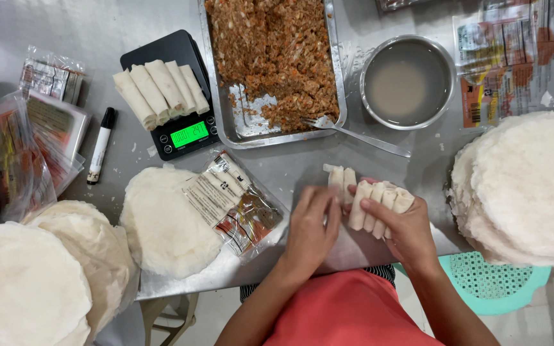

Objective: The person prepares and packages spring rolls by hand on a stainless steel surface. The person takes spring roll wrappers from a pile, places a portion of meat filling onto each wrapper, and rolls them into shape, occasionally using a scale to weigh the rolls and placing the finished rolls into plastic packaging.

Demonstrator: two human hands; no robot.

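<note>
Just below the frame's centre, soft, light, easily crushed spring rolls (pixel 374 204) are clamped loosely along their sides by the right hand (pixel 405 227), while the left hand (pixel 311 230) fingers lie together against two more rolls (pixel 341 179) on the desk (pixel 302 168).

- We see a steel worktop (pixel 8 25).
- On it: a black scale (pixel 177 122) bearing rolls, a filling tray (pixel 335 77), a bowl (pixel 407 82) of cloudy liquid, a fork (pixel 360 134), a marker (pixel 100 145).
- Wrapper stacks (pixel 165 224) and what seem printed plastic packets (pixel 235 202) lie about.
</note>
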